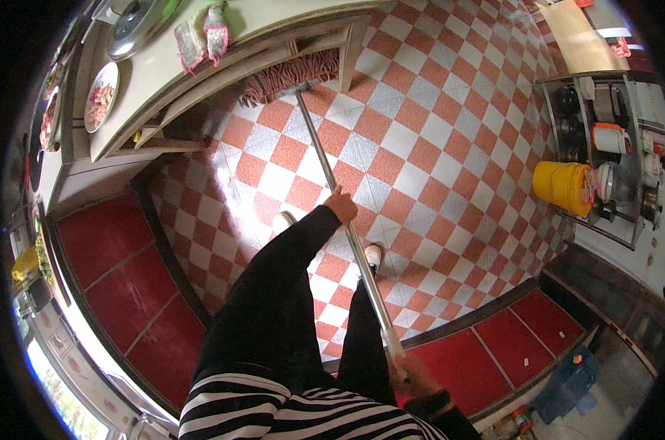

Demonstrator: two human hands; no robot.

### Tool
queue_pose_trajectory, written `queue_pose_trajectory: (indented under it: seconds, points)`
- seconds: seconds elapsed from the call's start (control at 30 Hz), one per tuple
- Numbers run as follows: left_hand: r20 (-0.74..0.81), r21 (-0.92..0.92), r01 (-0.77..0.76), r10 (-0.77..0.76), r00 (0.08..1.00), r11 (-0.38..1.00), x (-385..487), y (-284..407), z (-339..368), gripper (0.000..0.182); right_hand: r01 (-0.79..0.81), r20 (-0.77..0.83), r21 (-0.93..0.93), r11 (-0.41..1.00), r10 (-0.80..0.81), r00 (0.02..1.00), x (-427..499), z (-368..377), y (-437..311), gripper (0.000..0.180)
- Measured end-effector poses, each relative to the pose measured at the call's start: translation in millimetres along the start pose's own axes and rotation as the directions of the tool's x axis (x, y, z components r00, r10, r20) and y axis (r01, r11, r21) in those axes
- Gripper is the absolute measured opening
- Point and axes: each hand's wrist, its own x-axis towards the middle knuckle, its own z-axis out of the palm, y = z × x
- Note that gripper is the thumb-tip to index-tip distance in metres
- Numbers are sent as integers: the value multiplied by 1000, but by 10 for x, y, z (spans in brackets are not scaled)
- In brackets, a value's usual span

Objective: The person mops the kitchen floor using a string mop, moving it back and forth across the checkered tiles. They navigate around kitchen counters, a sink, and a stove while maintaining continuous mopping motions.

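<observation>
A long metal mop handle (317, 144) runs from near my waist up to a reddish string mop head (291, 76). My left hand (342, 206) is closed around the middle of the handle. Lower down, my right hand (415, 377) grips the handle's end, by its pale plastic sleeve. The mop head lies spread on the checkered tile floor (415, 154), partly under the edge of a wooden table frame (353, 55). Both of my shoes stand on the tiles, one on each side of the handle.
A countertop with a plate of food (101, 98), a cloth (203, 37) and a lidded pan (137, 25) is at the upper left. At right, a yellow bucket (562, 187) stands by a metal rack (585, 121). Red tiled ledges (129, 286) with dark edges border the floor.
</observation>
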Motion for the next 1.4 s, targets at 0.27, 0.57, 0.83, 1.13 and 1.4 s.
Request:
queue_pose_trajectory:
  seconds: [0.27, 0.57, 0.83, 1.13, 1.4]
  points:
    - [-11, 127, 155, -154, 988, 980, 181, -356, -129, 13, 20, 76, 31, 999, -22, 997, 328, 58, -300, 35]
    - [-149, -78, 52, -63, 987, 996, -216, 478, 172, 11, -109, -157, -20, 994, 105, 982, -319, -164, 229, 34]
    - [-64, -16, 154, -155, 986, 988, -441, -396, -63, 13, -7, 2, -413, 911, 8, 1000, 153, 542, -324, 32]
    - [-186, -31, 246, -247, 951, 969, -911, -35, 240, 14, 5, 63, -549, 836, 36, 997, -25, 382, -174, 35]
    - [-44, -132, 270, -278, 960, 954, -922, 1680, 683, 17, -356, -229, -581, 732, 272, 935, -864, -778, 6, 30]
